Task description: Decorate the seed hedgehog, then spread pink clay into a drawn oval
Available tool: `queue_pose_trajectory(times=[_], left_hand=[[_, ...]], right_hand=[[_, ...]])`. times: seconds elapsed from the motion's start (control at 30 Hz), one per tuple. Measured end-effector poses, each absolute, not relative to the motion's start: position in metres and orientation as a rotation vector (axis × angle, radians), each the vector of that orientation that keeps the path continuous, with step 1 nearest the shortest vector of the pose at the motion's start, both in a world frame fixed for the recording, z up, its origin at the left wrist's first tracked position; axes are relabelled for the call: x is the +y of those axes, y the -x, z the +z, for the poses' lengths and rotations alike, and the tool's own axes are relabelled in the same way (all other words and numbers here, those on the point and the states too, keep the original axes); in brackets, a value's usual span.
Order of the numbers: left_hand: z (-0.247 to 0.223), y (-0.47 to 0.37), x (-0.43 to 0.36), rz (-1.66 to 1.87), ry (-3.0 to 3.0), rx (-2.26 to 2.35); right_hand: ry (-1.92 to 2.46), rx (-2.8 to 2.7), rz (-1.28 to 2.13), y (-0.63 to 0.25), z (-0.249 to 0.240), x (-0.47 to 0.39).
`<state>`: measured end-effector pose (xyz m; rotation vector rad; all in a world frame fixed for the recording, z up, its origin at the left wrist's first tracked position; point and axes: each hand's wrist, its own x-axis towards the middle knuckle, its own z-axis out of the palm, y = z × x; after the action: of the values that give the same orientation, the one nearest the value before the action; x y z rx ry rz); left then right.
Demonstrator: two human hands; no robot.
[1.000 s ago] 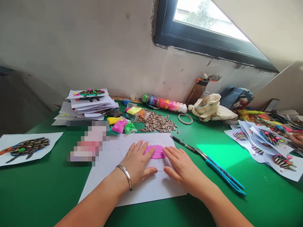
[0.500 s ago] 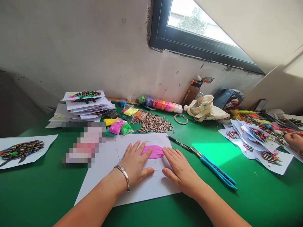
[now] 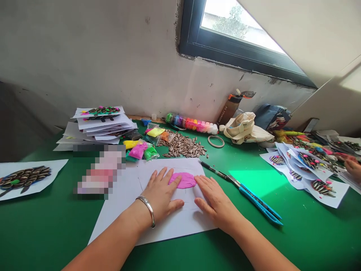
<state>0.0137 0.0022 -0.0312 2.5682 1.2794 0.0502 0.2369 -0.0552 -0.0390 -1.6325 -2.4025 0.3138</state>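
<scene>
A flat oval of pink modelling clay (image 3: 184, 181) lies on a white sheet of paper (image 3: 124, 218) with faint pencil lines. My left hand (image 3: 160, 194), a silver bangle (image 3: 147, 209) at its wrist, rests with fingers spread and its index fingertip on the clay's left part. On the other side my right hand (image 3: 213, 199) lies open, its fingertips touching the clay's right edge. Neither hand grasps anything. Right of the sheet are a black pen (image 3: 213, 170) and a blue utility knife (image 3: 259, 205).
Behind the paper are bagged coloured clay (image 3: 138, 151), loose sunflower seeds (image 3: 184, 146) and a tape roll (image 3: 216, 141). Stacked seed pictures (image 3: 104, 126) stand back left, more pictures (image 3: 324, 188) lie right. A bottle (image 3: 229, 109) and cloth bag (image 3: 239, 128) line the wall. Another person's hand (image 3: 353, 167) shows far right.
My right hand has shifted very slightly right, and my left hand stays in place. The other person's hand at the far right has moved a little to the right.
</scene>
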Motion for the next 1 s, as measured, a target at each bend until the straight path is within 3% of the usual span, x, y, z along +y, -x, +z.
queue_pose_trajectory(times=[1.0], left_hand=[[-0.0341,-0.0128,0.0026,0.061,-2.562,1.276]], right_hand=[[1.564,-2.324,0.183,-0.236,-0.0344,-0.051]])
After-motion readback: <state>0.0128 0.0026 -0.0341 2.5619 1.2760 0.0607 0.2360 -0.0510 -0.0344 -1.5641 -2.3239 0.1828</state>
